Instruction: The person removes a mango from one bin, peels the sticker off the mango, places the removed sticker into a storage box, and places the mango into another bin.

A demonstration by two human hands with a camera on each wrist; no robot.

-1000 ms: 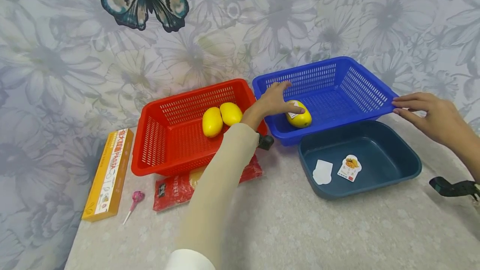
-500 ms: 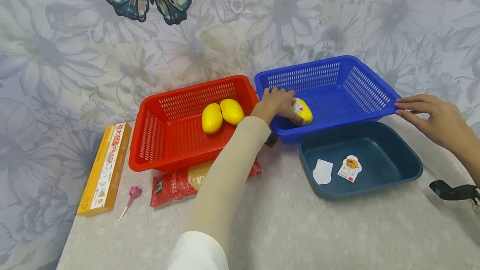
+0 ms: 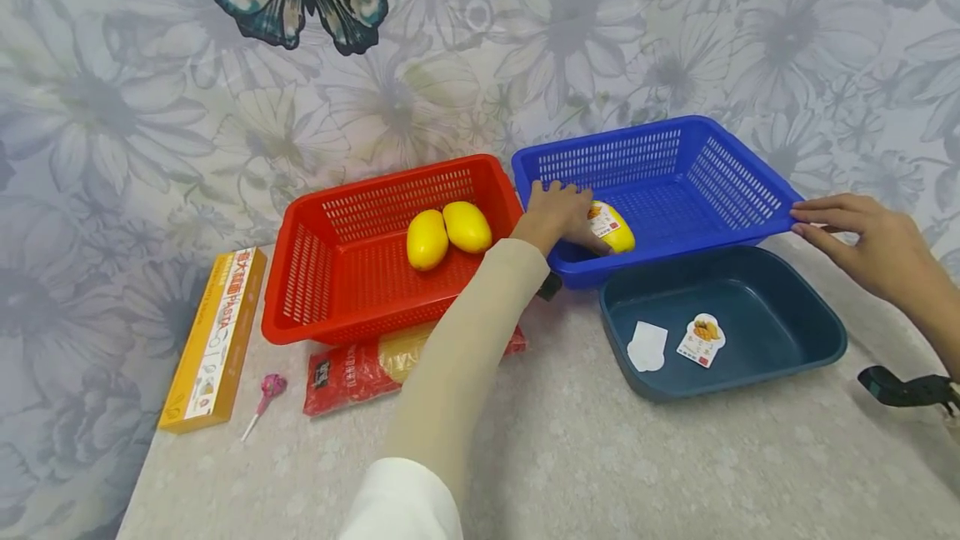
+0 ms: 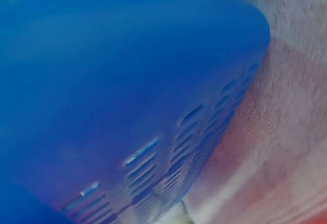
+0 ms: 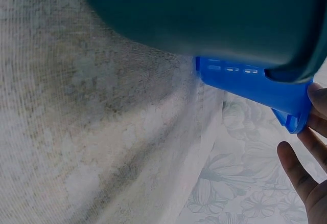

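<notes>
My left hand [image 3: 557, 215] reaches over the near left corner of the blue plastic basket [image 3: 667, 211] and grips a yellow mango [image 3: 620, 237] with a printed paper label [image 3: 602, 219] on it. Thumb is on the near side, fingers on the far side; the hand covers the mango's left part. At the basket's right corner, my right hand [image 3: 870, 244] pinches the rim between thumb and fingers. In the right wrist view those fingers [image 5: 295, 168] lie at the blue corner. Only the basket's outer wall [image 4: 127, 81] fills most of the left wrist view.
A red basket [image 3: 300, 261] with two yellow mangoes [image 3: 447, 236] stands at left. A dark teal tray [image 3: 780, 307] in front of the blue basket holds two paper cards [image 3: 675, 342]. Nearby lie a red noodle packet [image 3: 352, 377], a lollipop [image 3: 272, 390] and a yellow pasta box [image 3: 212, 340].
My left hand has come down from hovering above the mango and taken hold of it; the mango has shifted slightly right. My right hand stays on the basket's rim.
</notes>
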